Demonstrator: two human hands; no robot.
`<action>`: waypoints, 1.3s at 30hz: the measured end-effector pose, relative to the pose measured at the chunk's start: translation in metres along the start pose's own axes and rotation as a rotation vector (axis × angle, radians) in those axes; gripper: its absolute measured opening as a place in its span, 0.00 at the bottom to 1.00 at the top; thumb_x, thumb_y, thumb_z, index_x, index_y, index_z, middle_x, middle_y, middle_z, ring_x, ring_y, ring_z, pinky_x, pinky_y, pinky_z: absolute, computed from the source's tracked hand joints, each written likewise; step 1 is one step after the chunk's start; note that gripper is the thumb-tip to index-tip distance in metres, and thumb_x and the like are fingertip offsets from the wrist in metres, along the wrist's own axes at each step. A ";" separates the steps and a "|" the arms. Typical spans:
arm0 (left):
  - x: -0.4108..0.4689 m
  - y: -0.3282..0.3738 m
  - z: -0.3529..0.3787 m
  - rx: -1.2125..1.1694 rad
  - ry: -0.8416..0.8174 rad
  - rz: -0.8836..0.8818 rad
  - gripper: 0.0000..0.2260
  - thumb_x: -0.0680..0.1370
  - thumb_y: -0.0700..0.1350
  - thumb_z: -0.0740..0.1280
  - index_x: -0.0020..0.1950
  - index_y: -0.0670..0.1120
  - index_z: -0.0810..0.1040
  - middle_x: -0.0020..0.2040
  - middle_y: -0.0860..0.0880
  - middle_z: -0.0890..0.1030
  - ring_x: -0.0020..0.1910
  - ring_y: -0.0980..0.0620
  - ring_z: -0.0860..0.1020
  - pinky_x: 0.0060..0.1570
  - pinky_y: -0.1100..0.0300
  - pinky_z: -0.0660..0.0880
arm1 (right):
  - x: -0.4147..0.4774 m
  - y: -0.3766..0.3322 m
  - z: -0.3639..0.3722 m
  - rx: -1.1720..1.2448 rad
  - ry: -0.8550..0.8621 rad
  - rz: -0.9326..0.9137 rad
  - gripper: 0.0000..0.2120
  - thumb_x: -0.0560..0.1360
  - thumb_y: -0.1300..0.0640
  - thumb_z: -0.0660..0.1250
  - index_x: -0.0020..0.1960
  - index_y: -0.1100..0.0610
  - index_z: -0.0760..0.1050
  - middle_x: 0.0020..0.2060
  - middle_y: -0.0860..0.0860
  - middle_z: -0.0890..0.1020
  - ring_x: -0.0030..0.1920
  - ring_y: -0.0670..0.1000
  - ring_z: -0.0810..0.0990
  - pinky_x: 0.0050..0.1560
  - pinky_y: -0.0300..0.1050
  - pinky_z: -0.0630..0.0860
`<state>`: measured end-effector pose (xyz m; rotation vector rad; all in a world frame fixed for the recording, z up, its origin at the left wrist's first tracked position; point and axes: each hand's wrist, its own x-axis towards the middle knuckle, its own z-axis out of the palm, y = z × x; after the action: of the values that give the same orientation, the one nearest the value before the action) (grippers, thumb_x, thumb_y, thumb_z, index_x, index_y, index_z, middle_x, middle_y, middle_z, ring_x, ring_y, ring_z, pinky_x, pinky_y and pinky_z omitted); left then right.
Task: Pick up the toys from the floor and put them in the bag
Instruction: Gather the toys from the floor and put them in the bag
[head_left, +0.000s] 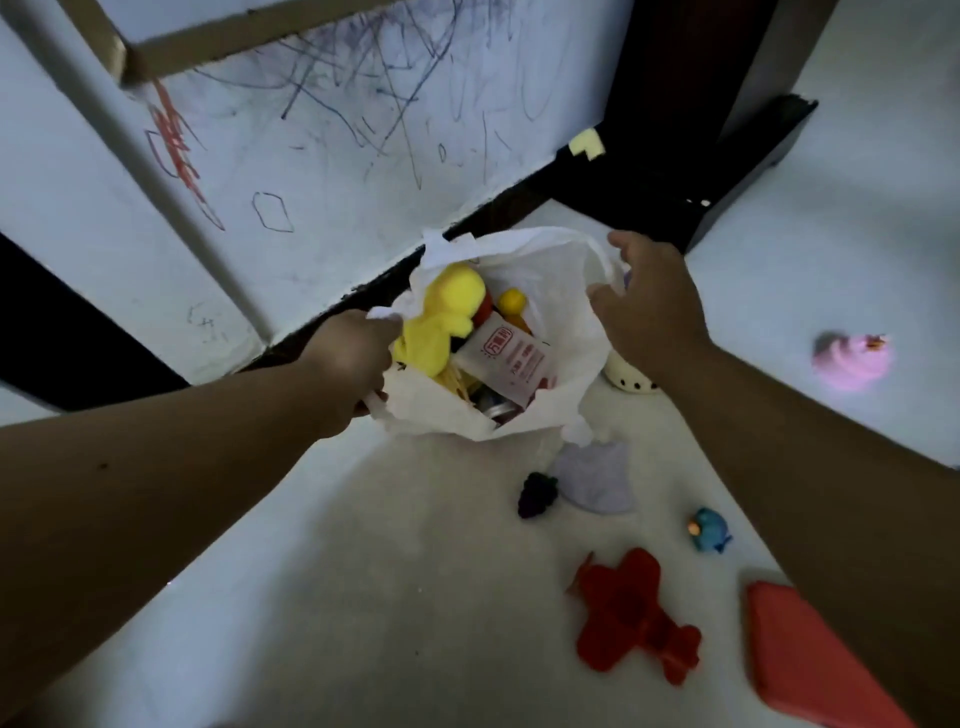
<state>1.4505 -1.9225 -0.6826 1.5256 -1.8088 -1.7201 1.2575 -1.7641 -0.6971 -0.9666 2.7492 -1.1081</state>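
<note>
A white plastic bag (563, 332) stands open on the floor by the wall. Inside lie a yellow plush toy (441, 317), a small yellow ball-like toy (511, 300) and a white packet with red print (506, 364). My left hand (350, 364) grips the bag's left rim. My right hand (649, 306) hovers over the bag's right rim with fingers spread and nothing in it. On the floor lie a dark purple grape toy (537, 494), a lilac piece (597, 475), a blue fish-like toy (709, 529), a red plane (631, 616) and a pink duck (852, 361).
A flat red object (810, 660) lies at the lower right. A white dotted cup-like thing (626, 375) peeks out behind the bag. The scribbled white wall (322, 156) and dark skirting run behind it; dark furniture (691, 130) stands at the back right.
</note>
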 end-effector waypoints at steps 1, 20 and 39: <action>0.001 -0.001 -0.001 -0.051 0.027 -0.007 0.08 0.79 0.49 0.61 0.53 0.47 0.72 0.32 0.48 0.66 0.26 0.50 0.63 0.28 0.61 0.63 | -0.014 0.001 0.001 -0.036 0.121 -0.053 0.19 0.75 0.57 0.64 0.66 0.57 0.71 0.59 0.59 0.75 0.58 0.56 0.75 0.55 0.44 0.69; 0.009 -0.025 0.000 -0.395 -0.192 -0.102 0.13 0.80 0.48 0.61 0.36 0.49 0.67 0.18 0.54 0.62 0.17 0.56 0.58 0.19 0.67 0.60 | -0.180 0.073 0.153 -0.086 -0.361 0.241 0.19 0.74 0.52 0.66 0.65 0.52 0.72 0.57 0.53 0.73 0.54 0.51 0.74 0.56 0.39 0.72; 0.023 -0.033 0.014 -0.384 -0.232 -0.068 0.07 0.80 0.46 0.60 0.58 0.49 0.72 0.24 0.51 0.62 0.21 0.54 0.58 0.21 0.63 0.60 | -0.146 0.064 0.057 0.025 -0.102 0.584 0.20 0.73 0.60 0.68 0.64 0.50 0.73 0.55 0.51 0.81 0.46 0.47 0.77 0.40 0.30 0.72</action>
<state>1.4465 -1.9243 -0.7248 1.2852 -1.4155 -2.2002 1.3549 -1.6830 -0.8091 -0.1717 2.6474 -0.9467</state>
